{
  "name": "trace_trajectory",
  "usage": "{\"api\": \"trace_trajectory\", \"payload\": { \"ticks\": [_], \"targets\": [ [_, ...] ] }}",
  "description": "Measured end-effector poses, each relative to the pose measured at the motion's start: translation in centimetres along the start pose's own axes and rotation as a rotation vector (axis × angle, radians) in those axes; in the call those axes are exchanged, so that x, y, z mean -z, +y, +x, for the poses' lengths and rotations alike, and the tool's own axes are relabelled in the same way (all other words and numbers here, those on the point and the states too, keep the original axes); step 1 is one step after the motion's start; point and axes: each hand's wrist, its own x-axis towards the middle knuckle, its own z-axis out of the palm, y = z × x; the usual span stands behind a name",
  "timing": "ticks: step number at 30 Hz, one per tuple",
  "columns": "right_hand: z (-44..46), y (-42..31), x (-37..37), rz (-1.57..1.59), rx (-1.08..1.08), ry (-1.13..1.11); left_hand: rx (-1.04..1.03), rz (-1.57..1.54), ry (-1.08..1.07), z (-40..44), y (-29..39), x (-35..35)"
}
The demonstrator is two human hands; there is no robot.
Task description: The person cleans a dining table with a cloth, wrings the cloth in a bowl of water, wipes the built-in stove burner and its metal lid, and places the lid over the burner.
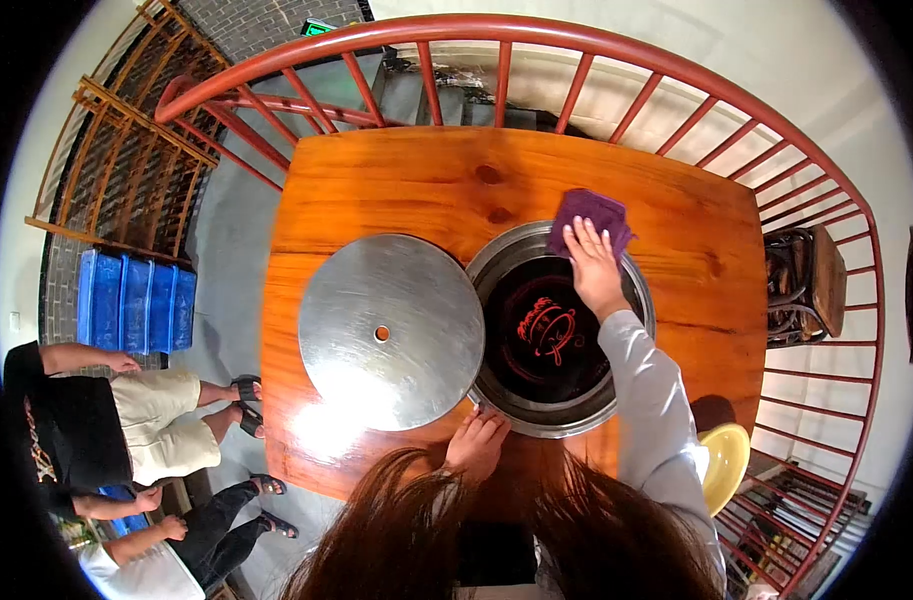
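Note:
My right hand (593,265) lies over a folded purple cloth (588,212), holding it against the upper right of a round metal rim (631,385). Inside that rim is a dark, round glossy surface (511,320) with a glowing red design. My left hand (476,442) is at the rim's lower left, its fingers bent and close together; what they hold, if anything, is hidden. Beside the rim, a flat metal disc cover (391,300) with a small central hole lies on the wooden table (701,260).
A red railing (576,42) curves around the table's far and right sides. A yellow bowl (726,468) is by the lower right corner. Blue bins (136,300) stand at left, near a person in beige shorts (161,420) and another in dark trousers (216,525).

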Motion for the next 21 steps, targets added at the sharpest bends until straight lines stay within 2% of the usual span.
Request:
{"api": "trace_trajectory", "payload": {
  "ticks": [3,9,12,14,21],
  "targets": [
    [2.3,-2.3,-1.3,0.006,0.006,-0.001,0.014,0.010,0.006,-0.1,0.1,-0.1],
    [1.0,-1.6,0.1,0.009,-0.017,-0.077,0.010,0.006,0.043,-0.4,0.1,-0.4],
    [-1.6,0.7,0.1,-0.017,-0.042,-0.046,-0.008,0.020,0.031,-0.3,0.2,0.2],
    [-3.9,1.4,2.3,-0.079,-0.094,-0.128,-0.017,0.042,0.021,-0.4,0.3,0.3],
    [-12.8,3.7,3.8,-0.203,-0.103,-0.189,-0.028,0.042,0.105,-0.4,0.4,0.0]
  ]
}}
